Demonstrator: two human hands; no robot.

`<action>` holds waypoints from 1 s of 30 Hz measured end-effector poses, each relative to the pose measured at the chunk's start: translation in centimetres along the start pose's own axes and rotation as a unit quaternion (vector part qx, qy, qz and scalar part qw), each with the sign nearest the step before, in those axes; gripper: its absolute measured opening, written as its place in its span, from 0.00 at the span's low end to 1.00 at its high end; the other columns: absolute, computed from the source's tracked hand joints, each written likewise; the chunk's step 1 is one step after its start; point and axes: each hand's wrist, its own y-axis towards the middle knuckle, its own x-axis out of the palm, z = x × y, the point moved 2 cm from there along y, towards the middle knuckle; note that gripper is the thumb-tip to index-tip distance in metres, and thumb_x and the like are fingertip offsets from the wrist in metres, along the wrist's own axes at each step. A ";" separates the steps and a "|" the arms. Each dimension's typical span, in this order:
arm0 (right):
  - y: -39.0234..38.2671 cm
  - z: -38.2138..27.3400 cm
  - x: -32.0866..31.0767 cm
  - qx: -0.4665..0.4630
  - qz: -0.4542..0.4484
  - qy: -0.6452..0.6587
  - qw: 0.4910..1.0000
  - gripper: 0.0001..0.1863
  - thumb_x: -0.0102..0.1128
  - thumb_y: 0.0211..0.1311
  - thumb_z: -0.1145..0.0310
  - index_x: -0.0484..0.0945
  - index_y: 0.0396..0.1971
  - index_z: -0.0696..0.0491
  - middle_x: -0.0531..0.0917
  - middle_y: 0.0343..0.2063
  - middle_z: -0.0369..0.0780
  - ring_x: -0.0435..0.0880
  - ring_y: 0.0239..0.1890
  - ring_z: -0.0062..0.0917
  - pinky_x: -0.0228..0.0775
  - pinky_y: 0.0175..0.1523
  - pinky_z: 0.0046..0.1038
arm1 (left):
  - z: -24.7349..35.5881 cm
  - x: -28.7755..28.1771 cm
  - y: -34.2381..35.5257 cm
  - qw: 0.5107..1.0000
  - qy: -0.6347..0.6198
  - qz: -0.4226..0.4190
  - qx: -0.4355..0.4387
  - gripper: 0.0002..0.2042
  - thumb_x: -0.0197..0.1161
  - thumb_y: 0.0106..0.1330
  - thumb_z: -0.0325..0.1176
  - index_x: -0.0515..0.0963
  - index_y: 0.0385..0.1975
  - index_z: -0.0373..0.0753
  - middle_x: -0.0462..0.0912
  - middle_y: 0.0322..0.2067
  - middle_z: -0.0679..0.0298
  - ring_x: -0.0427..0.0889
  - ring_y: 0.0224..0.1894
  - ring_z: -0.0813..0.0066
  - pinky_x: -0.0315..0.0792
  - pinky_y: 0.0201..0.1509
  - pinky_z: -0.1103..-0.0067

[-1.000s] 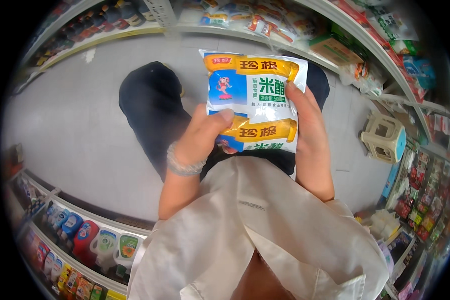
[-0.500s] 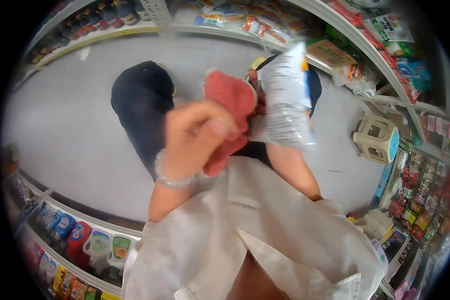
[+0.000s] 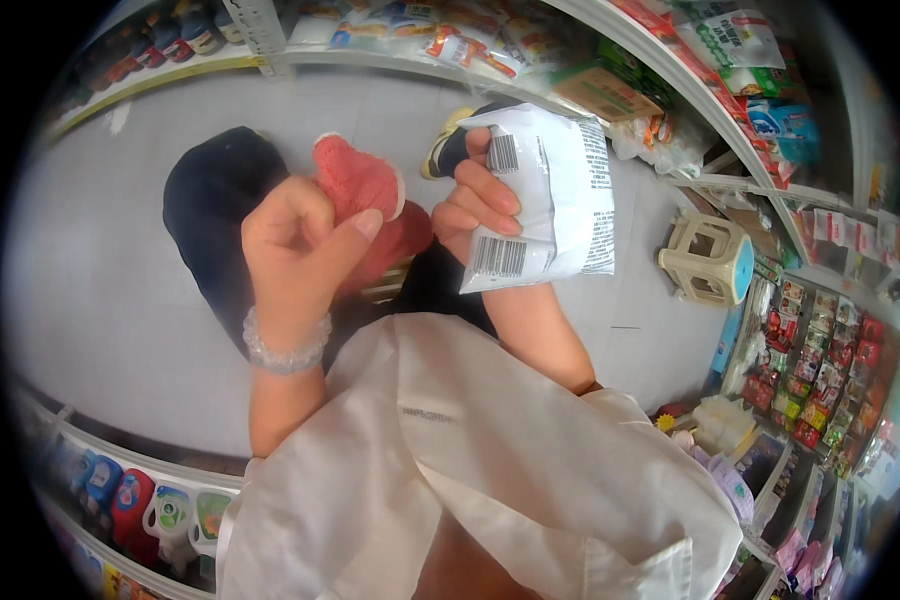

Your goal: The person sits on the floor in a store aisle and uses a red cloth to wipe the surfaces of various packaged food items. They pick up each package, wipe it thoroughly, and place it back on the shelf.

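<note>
My left hand (image 3: 300, 245) pinches a red cloth (image 3: 355, 180) with a pale edge between thumb and fingers. The cloth hangs down toward my lap, over my dark trousers. My right hand (image 3: 480, 205) is closed on the near-left side of a white plastic packet (image 3: 560, 195), its fingers folded over the edge. The packet's printed back, with two barcode patches, faces up. Between the cloth and the packet there is a small gap. A clear beaded bracelet (image 3: 288, 345) circles my left wrist.
Shelves with packaged goods (image 3: 470, 45) run along the far side and curve down the right. A cardboard box (image 3: 610, 90) sits on the far shelf. To the right stands a beige plastic stool (image 3: 705, 258) with a blue top. Detergent bottles (image 3: 135, 505) line a low shelf at the near left.
My left hand has moved left, drawing the cloth away from the packet. The packet has turned, so its barcoded back shows. The whole view has shifted slightly.
</note>
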 end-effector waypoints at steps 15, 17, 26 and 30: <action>0.4 1.1 0.3 -0.018 0.180 -0.307 0.934 0.18 0.44 0.53 0.56 0.72 0.31 0.57 0.68 0.11 0.37 0.64 0.12 0.22 0.56 0.21 0.23 | 1.0 3.3 -0.4 0.958 0.221 -0.120 0.136 0.06 0.62 0.45 0.24 0.77 0.25 0.36 0.70 0.14 0.65 0.66 0.14 0.78 0.60 0.19 0.84; 0.6 1.4 0.3 -0.036 0.170 -0.364 0.915 0.15 0.44 0.53 0.59 0.71 0.30 0.57 0.68 0.13 0.36 0.65 0.15 0.22 0.58 0.23 0.22 | 0.9 3.8 -0.6 0.955 0.236 -0.119 0.132 0.06 0.64 0.44 0.24 0.77 0.23 0.36 0.69 0.14 0.65 0.66 0.14 0.79 0.60 0.19 0.84; 1.2 2.4 0.5 -0.072 0.156 -0.455 0.874 0.04 0.46 0.54 0.70 0.68 0.26 0.54 0.70 0.23 0.34 0.70 0.28 0.20 0.63 0.34 0.21 | 0.3 3.4 -0.7 0.957 0.256 -0.130 0.034 0.07 0.66 0.44 0.28 0.74 0.18 0.34 0.72 0.14 0.64 0.68 0.14 0.80 0.61 0.19 0.86; 1.3 2.5 -0.3 -0.050 0.179 -0.339 0.922 0.10 0.49 0.55 0.65 0.70 0.30 0.56 0.73 0.26 0.36 0.73 0.27 0.19 0.67 0.30 0.19 | 0.0 3.0 -0.5 0.969 0.215 -0.111 -0.055 0.07 0.65 0.46 0.28 0.74 0.19 0.33 0.73 0.15 0.64 0.68 0.15 0.83 0.61 0.20 0.87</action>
